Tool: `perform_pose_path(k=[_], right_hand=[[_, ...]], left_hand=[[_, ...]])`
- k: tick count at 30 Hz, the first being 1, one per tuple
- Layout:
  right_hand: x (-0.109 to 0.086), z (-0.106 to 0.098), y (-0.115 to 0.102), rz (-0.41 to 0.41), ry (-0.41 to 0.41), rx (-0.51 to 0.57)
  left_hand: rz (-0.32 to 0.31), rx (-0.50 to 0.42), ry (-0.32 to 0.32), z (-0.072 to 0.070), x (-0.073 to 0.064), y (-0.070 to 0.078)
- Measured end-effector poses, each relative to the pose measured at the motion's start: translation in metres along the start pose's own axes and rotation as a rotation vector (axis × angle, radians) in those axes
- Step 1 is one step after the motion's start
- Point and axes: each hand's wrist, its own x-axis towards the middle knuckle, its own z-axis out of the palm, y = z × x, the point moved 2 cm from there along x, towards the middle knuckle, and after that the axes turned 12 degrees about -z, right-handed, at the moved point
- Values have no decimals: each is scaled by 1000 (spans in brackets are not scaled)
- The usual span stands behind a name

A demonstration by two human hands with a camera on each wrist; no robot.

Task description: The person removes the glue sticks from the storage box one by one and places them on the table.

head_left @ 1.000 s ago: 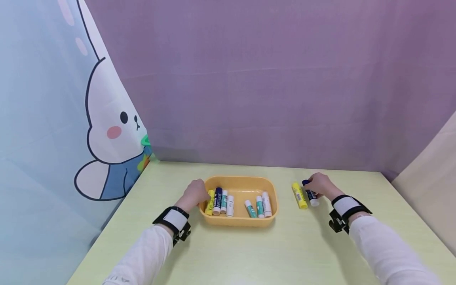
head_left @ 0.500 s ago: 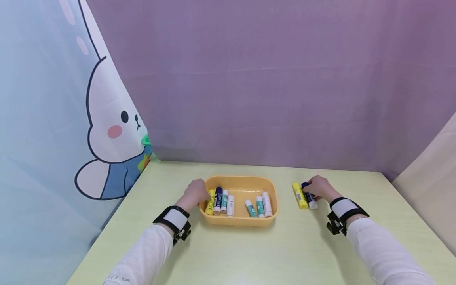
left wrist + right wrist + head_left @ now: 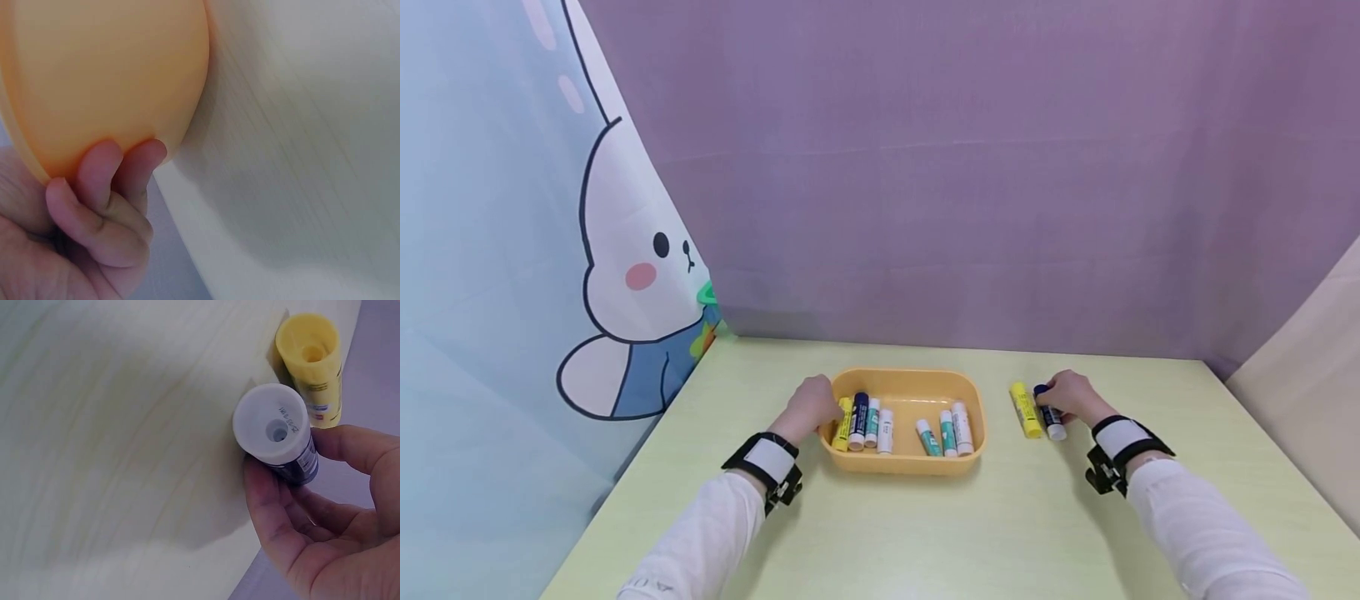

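My left hand point(image 3: 811, 406) grips the left end of a yellow-orange plastic basket point(image 3: 901, 466). In the left wrist view its fingers curl against the basket's outer wall point(image 3: 119, 69), with the thumb side at the rim. Over at the right, my right hand point(image 3: 1074, 395) pinches a navy glue stick point(image 3: 1052, 419) with a white base, between thumb and fingers. The right wrist view shows that white base point(image 3: 272, 422) facing the camera. Just left of it a yellow glue stick point(image 3: 1026, 410) lies on the table, roughly parallel.
Inside the basket's left half lie a yellow glue stick point(image 3: 842, 425), a navy one point(image 3: 858, 422), a teal-and-white one point(image 3: 872, 423) and a white one point(image 3: 885, 432). Its right half holds three more point(image 3: 947, 433). A purple curtain point(image 3: 962, 192) hangs behind the table point(image 3: 925, 533).
My right hand has shifted the navy glue stick slightly left toward the yellow one, which has also moved a little left. The left hand and basket have stayed put.
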Motion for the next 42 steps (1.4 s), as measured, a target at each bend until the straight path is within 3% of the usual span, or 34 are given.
perform_pose_path(k=[14, 31, 42], right_hand=[[2, 3, 2, 40, -29, -34], [7, 2, 1, 80, -61, -1], [-1, -14, -13, 49, -104, -30]], left_hand=[[20, 20, 19, -2, -3, 1], [25, 4, 12, -2, -4, 0], [26, 5, 14, -2, -3, 0]])
